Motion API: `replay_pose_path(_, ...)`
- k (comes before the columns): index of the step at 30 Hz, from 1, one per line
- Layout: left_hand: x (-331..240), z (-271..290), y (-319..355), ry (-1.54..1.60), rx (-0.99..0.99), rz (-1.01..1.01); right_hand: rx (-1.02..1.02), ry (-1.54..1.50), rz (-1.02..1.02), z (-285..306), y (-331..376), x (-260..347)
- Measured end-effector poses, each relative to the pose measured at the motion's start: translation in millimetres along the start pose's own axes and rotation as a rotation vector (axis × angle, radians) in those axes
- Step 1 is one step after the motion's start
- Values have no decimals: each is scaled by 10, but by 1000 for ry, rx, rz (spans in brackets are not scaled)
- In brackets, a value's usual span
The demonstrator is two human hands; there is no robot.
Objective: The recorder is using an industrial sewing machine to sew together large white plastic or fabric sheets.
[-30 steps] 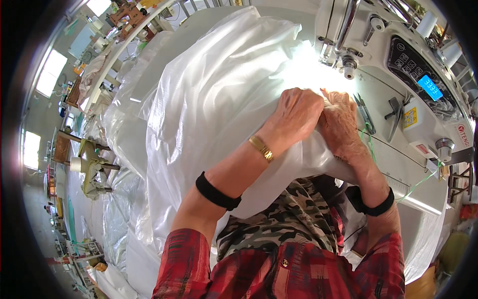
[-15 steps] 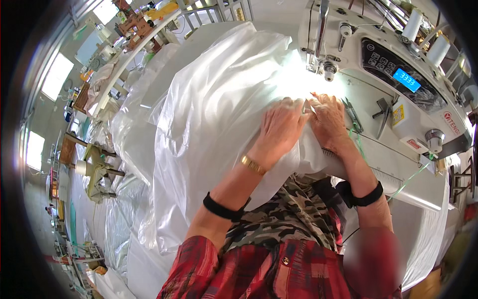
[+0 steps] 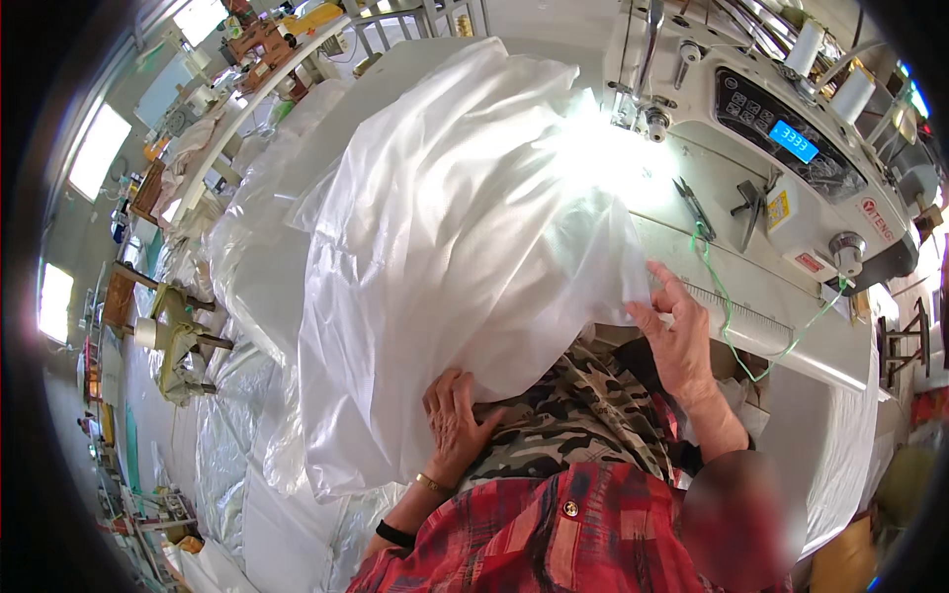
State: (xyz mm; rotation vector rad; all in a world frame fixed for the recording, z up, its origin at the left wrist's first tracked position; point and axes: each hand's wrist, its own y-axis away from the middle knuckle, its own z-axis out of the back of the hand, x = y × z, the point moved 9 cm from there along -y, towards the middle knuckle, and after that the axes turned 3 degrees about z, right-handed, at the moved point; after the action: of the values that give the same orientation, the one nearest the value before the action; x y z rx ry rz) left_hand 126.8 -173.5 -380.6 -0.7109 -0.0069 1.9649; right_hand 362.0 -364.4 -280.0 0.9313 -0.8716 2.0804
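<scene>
Large sheet of clear plastic film (image 3: 465, 227) heaped over the sewing table (image 3: 771, 326), spilling past its near edge onto the lap and off its left edge toward the floor. Brightest where lit beside the needle (image 3: 652, 124), at the table's far side.

Left hand (image 3: 457, 420) low at the film's near hem, just off the table's near edge; fingers loosely curled, pressed flat against the plastic over the camouflage shirt (image 3: 563, 425). Whether pinching the hem: cannot tell. Gold bracelet (image 3: 431, 484) and black band (image 3: 395, 535) on that wrist.

Right hand (image 3: 680, 341) at the film's right edge, near the table's near edge; fingers spread, thumb apart, fingertips touching the film's border, palm resting on the table. No clear grip visible.

White sewing machine (image 3: 791, 168) along the table's right side, small blue display (image 3: 794, 141) lit. Snips (image 3: 695, 206) lying on the machine bed, just right of the film. Green thread (image 3: 732, 306) trailing across the table's near edge. Two white thread cones (image 3: 830, 69) at the far right corner. More film (image 3: 237, 395) piled left of the table.
</scene>
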Motion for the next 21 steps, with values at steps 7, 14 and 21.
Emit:
replay_pose_path(7, 372, 134, 99, 131, -37, -83, -110, -765, -321, -537, 245, -621)
replay_pose_path(14, -177, 547, 76, 406, 28, -109, -196, -445, -141, -317, 400, -471)
replay_pose_path(21, -741, 391, -203, 255, 48, -183, -128, -705, -144, -575, 539, -415)
